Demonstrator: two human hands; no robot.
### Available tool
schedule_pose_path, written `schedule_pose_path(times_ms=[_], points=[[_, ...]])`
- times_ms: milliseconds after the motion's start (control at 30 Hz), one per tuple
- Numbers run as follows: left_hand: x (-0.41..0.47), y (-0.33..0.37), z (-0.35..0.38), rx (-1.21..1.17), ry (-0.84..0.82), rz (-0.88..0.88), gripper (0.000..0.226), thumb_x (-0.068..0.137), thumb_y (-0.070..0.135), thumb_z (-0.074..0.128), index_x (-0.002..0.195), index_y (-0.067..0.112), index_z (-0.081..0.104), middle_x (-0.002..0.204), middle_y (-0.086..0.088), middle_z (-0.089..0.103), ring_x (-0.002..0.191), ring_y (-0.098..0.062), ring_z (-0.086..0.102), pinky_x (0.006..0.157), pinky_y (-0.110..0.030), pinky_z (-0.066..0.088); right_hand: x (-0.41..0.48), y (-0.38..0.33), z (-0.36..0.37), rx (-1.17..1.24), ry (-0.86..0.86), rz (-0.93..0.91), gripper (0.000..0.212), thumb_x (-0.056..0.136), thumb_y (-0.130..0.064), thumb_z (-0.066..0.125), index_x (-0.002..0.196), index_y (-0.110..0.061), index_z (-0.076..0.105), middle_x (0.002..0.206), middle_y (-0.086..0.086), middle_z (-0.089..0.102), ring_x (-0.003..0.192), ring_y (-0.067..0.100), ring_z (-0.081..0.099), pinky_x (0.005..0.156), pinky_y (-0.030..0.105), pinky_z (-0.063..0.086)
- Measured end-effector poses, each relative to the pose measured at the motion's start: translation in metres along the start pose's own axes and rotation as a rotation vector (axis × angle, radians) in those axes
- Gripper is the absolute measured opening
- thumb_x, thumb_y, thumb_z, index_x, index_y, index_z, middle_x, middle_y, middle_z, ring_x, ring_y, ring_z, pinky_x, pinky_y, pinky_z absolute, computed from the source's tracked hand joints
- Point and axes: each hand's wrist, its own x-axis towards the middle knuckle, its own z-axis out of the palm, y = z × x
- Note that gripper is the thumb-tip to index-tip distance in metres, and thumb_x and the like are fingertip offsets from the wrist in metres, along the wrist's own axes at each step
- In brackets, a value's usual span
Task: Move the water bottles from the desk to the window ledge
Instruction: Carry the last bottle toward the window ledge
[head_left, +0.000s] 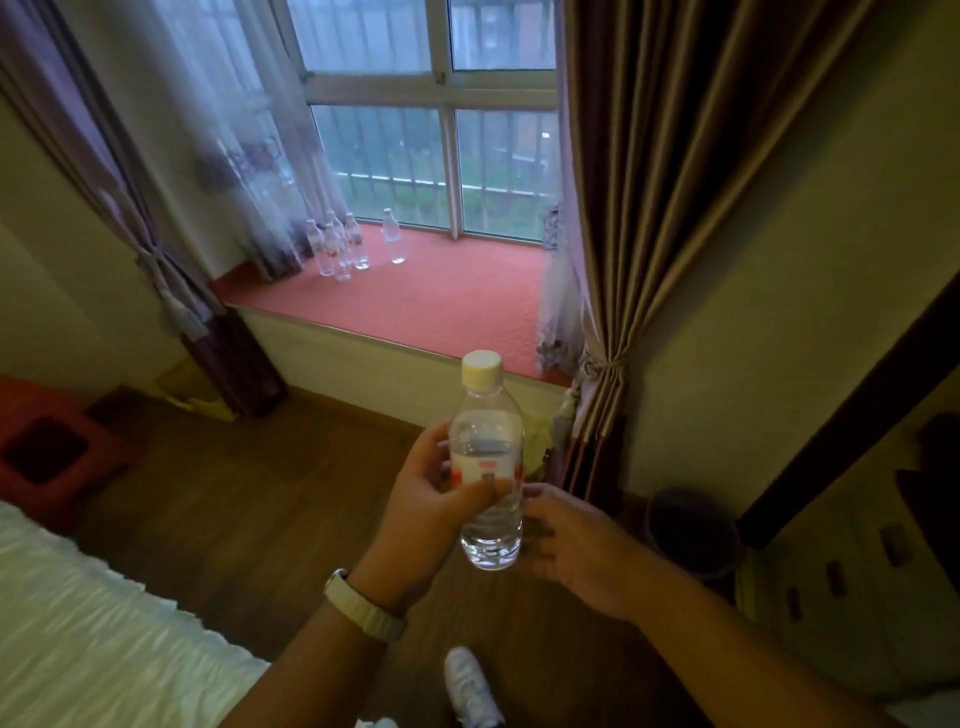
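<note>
I hold a clear water bottle (487, 457) with a pale cap upright in front of me, over the wooden floor. My left hand (434, 493) grips it around the label, thumb across the front. My right hand (566, 545) is just right of the bottle's lower part, fingers relaxed and spread, touching or nearly touching it. The red window ledge (441, 306) lies ahead. Several water bottles (337, 247) stand in a cluster at its back left, and one more bottle (393, 236) stands alone to their right. The desk is out of view.
A bed with white bedding (93, 623) fills the lower left. Brown curtains (649, 208) hang right of the window, tied back; sheer curtains (234, 156) hang left. A red stool (57, 457) sits at far left, a dark bin (691, 530) by the right wall. My shoe (470, 686) shows below.
</note>
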Motion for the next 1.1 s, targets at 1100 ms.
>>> schedule_pose_path(times_ms=[1100], points=[[0.391,0.052,-0.352,0.080,0.519,0.048,0.063,0.068,0.003,0.077,0.125,0.014,0.054,0.106,-0.004,0.073,0.098,-0.021,0.071,0.073,-0.026,0.058,0.543,-0.204,0.238,-0.243,-0.459,0.175,0.025,0.096,-0.017,0.056,0.120,-0.015,0.062,0.115,0.016,0.069,0.102,0.030,0.069,0.089,0.039,0.056]])
